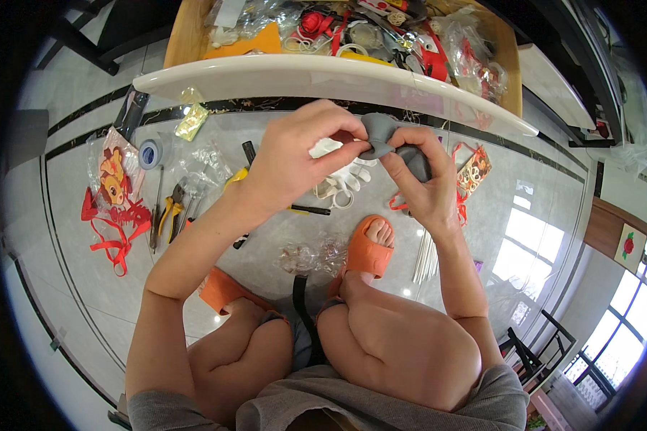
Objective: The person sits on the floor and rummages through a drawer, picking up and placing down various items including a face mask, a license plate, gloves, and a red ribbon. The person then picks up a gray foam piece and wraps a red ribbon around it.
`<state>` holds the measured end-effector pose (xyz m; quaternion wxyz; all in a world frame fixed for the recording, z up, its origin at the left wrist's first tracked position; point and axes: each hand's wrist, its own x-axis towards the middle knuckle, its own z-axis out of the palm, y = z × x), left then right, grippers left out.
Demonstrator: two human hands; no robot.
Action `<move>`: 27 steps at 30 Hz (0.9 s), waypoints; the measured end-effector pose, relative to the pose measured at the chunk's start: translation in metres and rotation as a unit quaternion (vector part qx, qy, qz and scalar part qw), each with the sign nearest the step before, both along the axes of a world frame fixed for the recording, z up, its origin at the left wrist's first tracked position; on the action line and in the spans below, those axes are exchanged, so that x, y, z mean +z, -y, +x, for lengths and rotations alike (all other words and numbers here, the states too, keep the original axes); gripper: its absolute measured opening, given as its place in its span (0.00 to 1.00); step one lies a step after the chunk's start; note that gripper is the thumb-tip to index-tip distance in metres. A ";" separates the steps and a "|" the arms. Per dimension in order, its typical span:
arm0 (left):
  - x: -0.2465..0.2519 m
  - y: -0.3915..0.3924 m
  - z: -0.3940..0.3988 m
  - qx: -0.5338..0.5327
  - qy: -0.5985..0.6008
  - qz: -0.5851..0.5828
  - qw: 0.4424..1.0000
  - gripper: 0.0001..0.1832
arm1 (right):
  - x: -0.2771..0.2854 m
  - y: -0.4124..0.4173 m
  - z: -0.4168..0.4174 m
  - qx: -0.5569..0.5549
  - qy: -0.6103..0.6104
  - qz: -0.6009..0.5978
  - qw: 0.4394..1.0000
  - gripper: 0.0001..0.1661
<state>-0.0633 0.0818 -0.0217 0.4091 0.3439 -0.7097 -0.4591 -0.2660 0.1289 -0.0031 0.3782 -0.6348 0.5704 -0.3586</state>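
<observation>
Both my hands are raised above the tiled floor, in front of an open drawer. Between thumb and forefinger, my left hand point(304, 151) pinches the left side of a soft-looking grey piece point(378, 129) with a flared, folded shape. My right hand point(428, 186) grips the same piece from the right with its fingertips. A darker grey rounded part point(414, 160) shows inside the curl of my right fingers; whether it joins the flared piece I cannot tell. Beneath the hands lie white things point(350, 175), partly covered, one with ring-shaped loops.
The drawer point(329, 67) holds a jumble of ribbons and plastic bags. On the floor at left are yellow-black pliers point(171, 210), a screwdriver point(157, 215), a blue tape roll point(150, 154) and red ribbon point(117, 248). White sticks point(426, 256) and clear plastic wrapping point(310, 256) lie near my orange slippers point(367, 250).
</observation>
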 end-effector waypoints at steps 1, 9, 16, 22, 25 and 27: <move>0.003 0.000 -0.001 0.004 0.016 -0.010 1.000 0.08 | 0.001 0.000 0.001 -0.003 0.010 0.010 1.000 0.11; 0.005 -0.005 -0.008 -0.014 -0.018 0.045 0.999 0.08 | -0.004 -0.001 0.004 -0.005 0.081 0.048 0.996 0.13; 0.016 -0.013 -0.014 -0.024 -0.018 0.052 0.998 0.08 | -0.003 -0.001 0.012 -0.065 -0.030 -0.016 0.997 0.12; 0.008 -0.011 -0.021 -0.037 -0.002 0.024 0.999 0.07 | -0.010 0.004 -0.002 -0.041 0.048 0.077 0.995 0.12; -0.007 -0.006 -0.018 -0.022 -0.109 0.184 0.977 0.08 | 0.010 0.009 -0.008 -0.005 0.185 0.196 0.963 0.16; -0.012 -0.006 -0.015 -0.024 -0.153 0.247 0.957 0.08 | 0.015 0.009 -0.013 0.012 0.227 0.205 0.952 0.22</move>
